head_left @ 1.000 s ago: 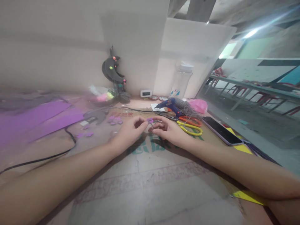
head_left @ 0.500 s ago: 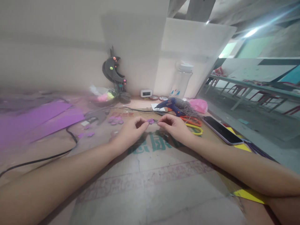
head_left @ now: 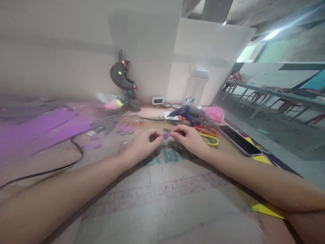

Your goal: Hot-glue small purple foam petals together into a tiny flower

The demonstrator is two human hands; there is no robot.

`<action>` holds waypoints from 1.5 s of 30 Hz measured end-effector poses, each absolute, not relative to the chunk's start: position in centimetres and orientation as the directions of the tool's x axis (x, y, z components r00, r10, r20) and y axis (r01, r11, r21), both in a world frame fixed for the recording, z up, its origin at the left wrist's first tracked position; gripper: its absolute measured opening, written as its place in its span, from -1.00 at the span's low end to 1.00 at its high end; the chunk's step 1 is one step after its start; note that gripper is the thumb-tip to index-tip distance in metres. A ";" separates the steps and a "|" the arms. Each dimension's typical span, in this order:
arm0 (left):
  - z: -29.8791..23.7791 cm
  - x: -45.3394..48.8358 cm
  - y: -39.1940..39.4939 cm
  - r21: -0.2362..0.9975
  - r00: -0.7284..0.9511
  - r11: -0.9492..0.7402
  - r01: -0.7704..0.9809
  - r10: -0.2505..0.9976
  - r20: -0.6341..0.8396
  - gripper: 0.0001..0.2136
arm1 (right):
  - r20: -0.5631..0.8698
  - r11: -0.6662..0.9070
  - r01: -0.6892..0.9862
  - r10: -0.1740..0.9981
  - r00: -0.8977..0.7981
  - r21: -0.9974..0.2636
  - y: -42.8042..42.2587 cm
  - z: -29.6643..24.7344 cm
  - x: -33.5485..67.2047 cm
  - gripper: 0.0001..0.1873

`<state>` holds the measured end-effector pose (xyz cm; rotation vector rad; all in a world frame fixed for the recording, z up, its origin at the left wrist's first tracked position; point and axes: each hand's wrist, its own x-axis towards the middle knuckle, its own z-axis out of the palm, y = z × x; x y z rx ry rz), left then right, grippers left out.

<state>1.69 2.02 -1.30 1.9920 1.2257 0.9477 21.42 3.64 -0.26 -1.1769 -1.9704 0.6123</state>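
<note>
Both my hands meet over the middle of the cardboard-covered table (head_left: 165, 196). My left hand (head_left: 143, 144) and my right hand (head_left: 188, 137) each pinch a small purple foam flower piece (head_left: 165, 135) held between their fingertips, just above the table. A few more small purple foam pieces (head_left: 124, 129) lie to the left of my left hand. Behind my right hand lie scissors with orange handles (head_left: 207, 129) and scissors with yellow handles (head_left: 210, 139).
Purple foam sheets (head_left: 38, 130) lie at the left with a black cable (head_left: 76, 149) crossing the table. A blue glue gun (head_left: 184, 112), grey twine, a pink bag (head_left: 215, 113), a phone (head_left: 237, 140), a clear bottle (head_left: 196, 86), a small clock (head_left: 157, 100) and a dark ornament (head_left: 122, 76) stand behind.
The two hands have drawn slightly nearer to me and closer together, with the purple piece lower than before. My right hand has shifted off the yellow scissors.
</note>
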 end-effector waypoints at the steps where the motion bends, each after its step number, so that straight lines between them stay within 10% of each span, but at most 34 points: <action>1: -1.4 1.7 2.0 0.789 0.327 -0.390 0.475 0.910 0.253 -0.80 | 0.354 0.461 0.531 0.887 -0.296 -0.710 3.6 -0.3 21.4 -0.74; 45: -1.3 1.9 2.2 0.797 0.359 -0.393 0.459 0.902 0.239 -0.72 | 0.303 0.499 0.449 0.846 -0.439 -0.741 3.9 -1.2 22.0 -0.53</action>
